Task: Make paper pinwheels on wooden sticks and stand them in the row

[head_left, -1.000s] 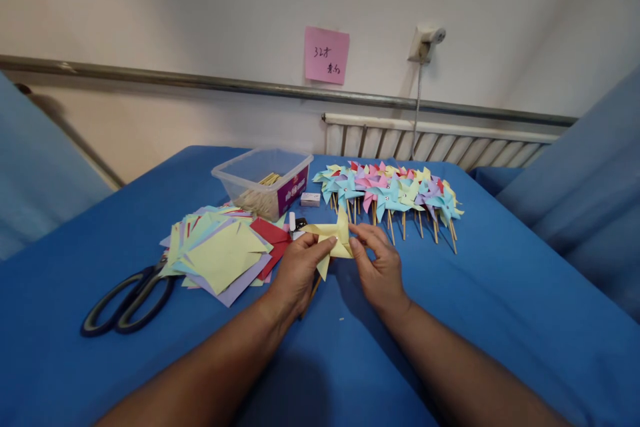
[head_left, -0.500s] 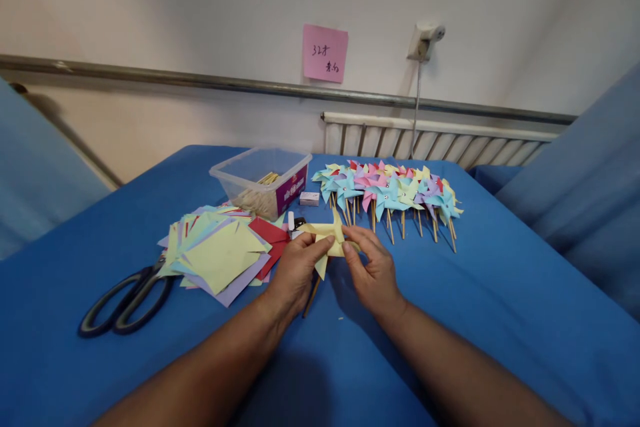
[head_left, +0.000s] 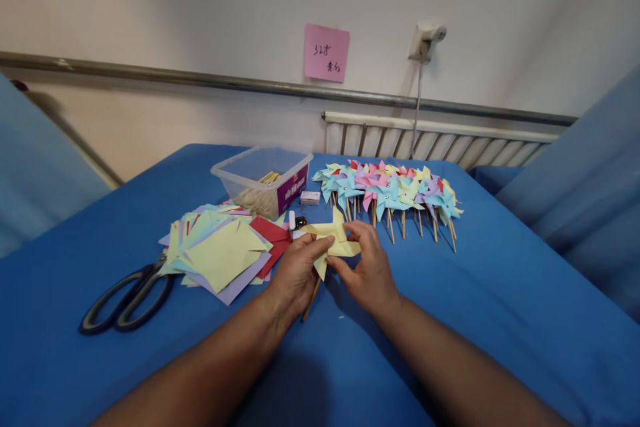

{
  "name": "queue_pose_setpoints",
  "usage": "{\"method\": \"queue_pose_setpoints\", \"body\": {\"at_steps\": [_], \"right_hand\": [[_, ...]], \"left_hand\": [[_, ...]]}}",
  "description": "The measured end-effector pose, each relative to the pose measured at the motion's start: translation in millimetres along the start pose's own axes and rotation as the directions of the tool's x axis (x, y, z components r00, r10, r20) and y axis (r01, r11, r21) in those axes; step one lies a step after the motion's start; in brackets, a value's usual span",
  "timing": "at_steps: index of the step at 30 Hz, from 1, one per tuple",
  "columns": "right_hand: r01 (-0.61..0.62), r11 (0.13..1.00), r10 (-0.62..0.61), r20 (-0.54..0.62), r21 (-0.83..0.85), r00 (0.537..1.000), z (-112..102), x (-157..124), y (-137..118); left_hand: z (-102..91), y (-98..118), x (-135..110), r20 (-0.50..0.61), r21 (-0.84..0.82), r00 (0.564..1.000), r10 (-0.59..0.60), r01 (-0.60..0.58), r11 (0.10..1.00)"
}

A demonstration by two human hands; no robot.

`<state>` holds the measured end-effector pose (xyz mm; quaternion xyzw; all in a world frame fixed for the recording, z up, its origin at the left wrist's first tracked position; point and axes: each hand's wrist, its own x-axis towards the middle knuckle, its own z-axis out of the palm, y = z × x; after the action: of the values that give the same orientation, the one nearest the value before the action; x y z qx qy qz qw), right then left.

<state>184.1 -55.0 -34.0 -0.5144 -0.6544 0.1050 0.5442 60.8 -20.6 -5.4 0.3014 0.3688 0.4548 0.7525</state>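
Observation:
A pale yellow paper pinwheel [head_left: 341, 239] is between my hands above the blue table. My left hand [head_left: 297, 271] is closed on its left side, the thumb pressed across the paper. Below that hand a thin wooden stick [head_left: 311, 300] slants down; its upper end is hidden. My right hand [head_left: 369, 271] has its fingertips at the right blade and its thumb at the lower edge, gripping the paper between them. A small black-and-white item [head_left: 298, 222], possibly a stapler, lies just behind my left hand, partly covered.
Large scissors [head_left: 127, 300] lie left of a stack of coloured paper squares [head_left: 225, 253]. Behind stands a clear plastic box [head_left: 235, 183] of sticks, with a small box [head_left: 310, 198] beside it. Finished pinwheels [head_left: 387, 193] lie in a cluster at the back right of the blue tablecloth [head_left: 475, 320].
My right thumb has slid down and left to the paper's lower edge, uncovering more of the right blade. My left hand keeps its hold.

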Motion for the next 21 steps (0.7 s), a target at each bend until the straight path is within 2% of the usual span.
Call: {"method": "queue_pose_setpoints", "body": {"at_steps": [7,16,21], "right_hand": [[0.006,1.000,-0.006,-0.002,-0.006,1.000,-1.5,2.0,0.7],[-0.101,0.992,0.102,-0.009,0.075,0.995,1.8,-0.7,3.7],[-0.072,0.992,0.078,-0.050,0.105,0.996,0.9,-1.0,3.7]], "left_hand": [[1.2,-3.0,-2.1,-0.040,-0.015,0.999,-0.012,0.011,1.000],[0.0,-4.1,-1.5,-0.027,-0.029,1.000,-0.010,0.009,1.000],[-0.4,-0.2,0.3,-0.058,-0.059,0.998,0.030,-0.034,0.998]]}}
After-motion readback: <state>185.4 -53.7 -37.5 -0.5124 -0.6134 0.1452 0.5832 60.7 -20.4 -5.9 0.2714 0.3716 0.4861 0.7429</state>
